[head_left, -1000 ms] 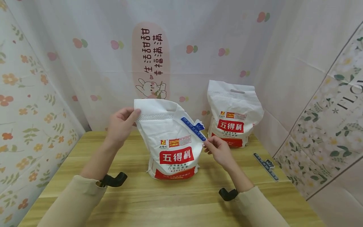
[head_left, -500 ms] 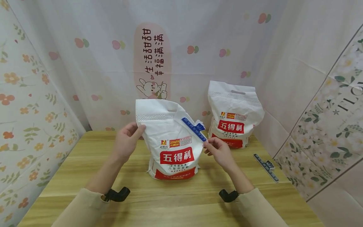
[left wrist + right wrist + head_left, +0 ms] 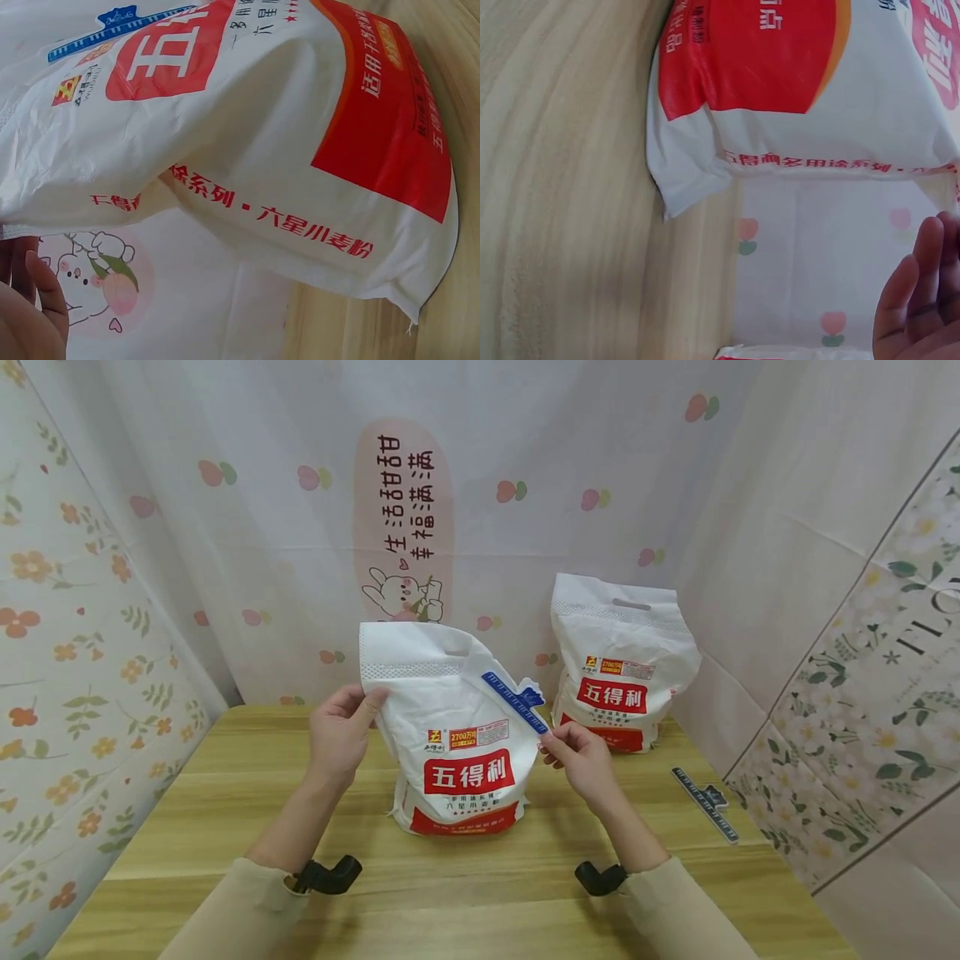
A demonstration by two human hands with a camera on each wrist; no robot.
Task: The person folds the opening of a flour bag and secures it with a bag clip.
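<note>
A white flour bag [image 3: 468, 768] with red print stands in the middle of the table, its top right corner folded down. My left hand [image 3: 341, 735] pinches the bag's left edge below the top band, thumb in front. Across the slanted right edge lies a blue ruler-like strip [image 3: 516, 702] with a castle-like shape on its side. My right hand [image 3: 581, 760] pinches the strip's lower end at the bag's edge. In the left wrist view the strip [image 3: 112, 34] shows beyond the bag; in the right wrist view my right fingers [image 3: 900, 296] are partly cut off.
Behind to the right stands a second flour bag [image 3: 618, 668], upright with its handle slot on top. A similar blue-grey strip [image 3: 705, 804] lies on the wooden table [image 3: 450, 893] at the right. Patterned curtains [image 3: 285, 568] surround the back and sides.
My left hand has slid down from the bag's top left corner along its left edge. The right hand, the strip and the bag have hardly moved.
</note>
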